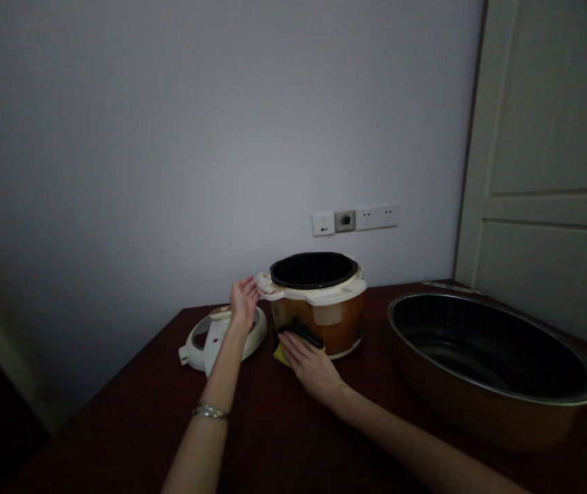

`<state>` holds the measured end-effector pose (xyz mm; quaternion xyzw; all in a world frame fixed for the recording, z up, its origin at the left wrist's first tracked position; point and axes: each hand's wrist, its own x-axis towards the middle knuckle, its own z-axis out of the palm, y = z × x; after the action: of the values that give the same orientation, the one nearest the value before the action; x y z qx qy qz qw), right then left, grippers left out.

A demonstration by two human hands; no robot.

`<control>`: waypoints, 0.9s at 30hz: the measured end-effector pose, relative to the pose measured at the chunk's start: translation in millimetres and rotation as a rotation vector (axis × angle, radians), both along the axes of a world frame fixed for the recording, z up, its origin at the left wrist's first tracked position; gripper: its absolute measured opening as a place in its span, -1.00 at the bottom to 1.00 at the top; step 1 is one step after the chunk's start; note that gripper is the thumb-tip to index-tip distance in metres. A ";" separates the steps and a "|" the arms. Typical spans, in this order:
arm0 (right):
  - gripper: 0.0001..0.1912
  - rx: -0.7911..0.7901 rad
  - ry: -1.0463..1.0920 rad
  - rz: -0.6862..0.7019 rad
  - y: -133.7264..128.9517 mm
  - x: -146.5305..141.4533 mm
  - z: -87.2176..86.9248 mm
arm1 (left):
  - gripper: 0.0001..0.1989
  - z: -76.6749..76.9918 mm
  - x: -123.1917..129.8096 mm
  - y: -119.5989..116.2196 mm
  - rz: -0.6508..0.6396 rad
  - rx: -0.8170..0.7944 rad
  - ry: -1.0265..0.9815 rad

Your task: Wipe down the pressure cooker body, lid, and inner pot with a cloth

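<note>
Cooker body (347, 319) stood upright on surface (272, 425), just far/right of both hands. R hand (314, 370) held yellow cloth (281, 355) to its near-left side; L hand (244, 300), fingers loosely apart, nearer left rim, contact unclear.

Left forearm (198, 442) stretched toward the back edge of the table (267, 425), left grip (244, 302) higher with palm showing, fingers loosely curved, right forearm (401, 439) slanting inward, right grip (309, 365) lower, back showing, fingers extended close together
</note>
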<state>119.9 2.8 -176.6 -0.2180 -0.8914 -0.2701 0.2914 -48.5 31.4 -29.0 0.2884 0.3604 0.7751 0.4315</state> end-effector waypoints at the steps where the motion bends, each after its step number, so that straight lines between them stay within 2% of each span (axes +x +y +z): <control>1: -0.56 0.004 0.015 -0.002 -1.3 3.1 7.6 | -0.72 -0.9 0.0 -0.6 0.000 0.005 -0.005; 6: -0.55 0.031 0.113 -0.054 -2.8 -0.3 64.2 | -0.78 0.1 -2.1 2.3 0.045 -0.034 0.060; 8: -0.54 0.033 0.125 -0.064 -2.7 -4.4 73.8 | -0.79 0.0 -3.0 4.4 0.050 -0.040 0.081; 10: -0.53 0.033 0.120 -0.062 -3.0 -5.5 70.2 | -0.80 -1.5 -3.5 5.8 0.046 -0.029 0.087; 13: -0.51 0.031 0.091 -0.060 -4.0 2.0 48.9 | -0.82 -4.5 -3.6 7.0 0.040 0.006 0.083; 16: -0.50 0.018 0.029 -0.036 -3.1 20.1 25.4 | -0.82 -6.1 -3.4 8.6 0.052 0.017 0.077; 18: -0.53 0.021 -0.050 0.027 -0.6 35.4 16.4 | -0.82 -6.3 -3.3 10.4 0.065 0.007 0.076; 22: -0.60 0.061 -0.174 0.106 4.1 60.7 18.7 | -0.84 -6.6 -3.8 15.2 0.081 0.006 0.062; 27: -0.59 0.071 -0.168 0.047 2.0 70.6 29.4 | -0.85 -7.5 -4.4 17.9 0.075 0.027 0.037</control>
<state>190.6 4.7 -147.1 -0.1632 -0.9074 -0.3119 0.2295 -52.9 49.2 -36.5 0.2949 0.3685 0.7899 0.3915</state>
